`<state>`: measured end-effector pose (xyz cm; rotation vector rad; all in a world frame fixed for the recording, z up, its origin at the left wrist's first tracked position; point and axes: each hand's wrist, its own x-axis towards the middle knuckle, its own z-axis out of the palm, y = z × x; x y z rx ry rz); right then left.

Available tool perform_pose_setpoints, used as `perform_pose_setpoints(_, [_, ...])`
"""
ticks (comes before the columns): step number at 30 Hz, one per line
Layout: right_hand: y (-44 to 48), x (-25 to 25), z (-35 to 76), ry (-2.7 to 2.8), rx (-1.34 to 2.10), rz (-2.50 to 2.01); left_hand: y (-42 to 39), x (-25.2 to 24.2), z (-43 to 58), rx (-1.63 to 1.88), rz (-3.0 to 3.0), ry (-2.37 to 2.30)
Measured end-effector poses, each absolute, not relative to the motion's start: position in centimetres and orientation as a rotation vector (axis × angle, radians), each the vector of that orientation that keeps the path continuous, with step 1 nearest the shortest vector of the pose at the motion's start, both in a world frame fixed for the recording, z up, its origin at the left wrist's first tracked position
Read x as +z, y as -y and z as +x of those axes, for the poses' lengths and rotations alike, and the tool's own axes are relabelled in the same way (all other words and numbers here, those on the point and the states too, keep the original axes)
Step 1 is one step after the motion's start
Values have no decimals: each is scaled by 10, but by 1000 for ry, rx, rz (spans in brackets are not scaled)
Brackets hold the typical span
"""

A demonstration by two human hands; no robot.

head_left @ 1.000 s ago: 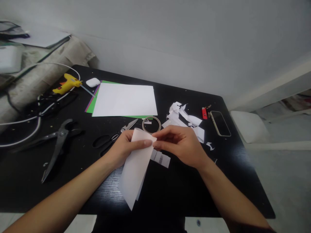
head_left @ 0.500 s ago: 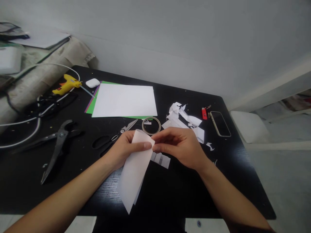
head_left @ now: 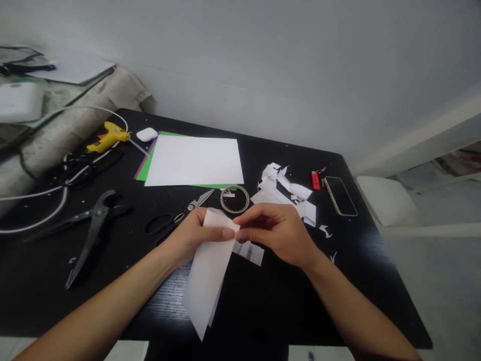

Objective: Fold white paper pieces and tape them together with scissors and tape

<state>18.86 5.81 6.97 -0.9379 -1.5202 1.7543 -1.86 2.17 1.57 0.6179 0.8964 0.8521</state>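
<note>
A folded sheet of white paper hangs down over the near part of the table. My left hand grips its upper part, thumb lying across the front and fingers behind. At the paper's upper right corner, my right hand pinches the edge between thumb and fingertips. Just beyond my hands lies a roll of tape on its side. Scissors with black handles rest partly behind my left hand. Below my right hand's fingers, a strip of white paper is partly covered.
White paper scraps lie right of the tape, near a red lighter and a phone. White and coloured sheets are stacked at the back. Leftward are pliers, a yellow glue gun and a white earbud case.
The whole view has shifted slightly, so the table sits a little lower. My right fingertips have closed nearer the paper's corner; my left hand keeps its grip.
</note>
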Motion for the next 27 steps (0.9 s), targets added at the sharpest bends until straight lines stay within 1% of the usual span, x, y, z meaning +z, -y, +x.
perform_pose_setpoints(21, [-60, 64, 188, 1486, 1809, -907, -20, 14, -16, 832, 580, -858])
perform_pose_setpoints(27, [-60, 69, 187, 1415, 1837, -1003, -22, 15, -14, 949, 553, -925])
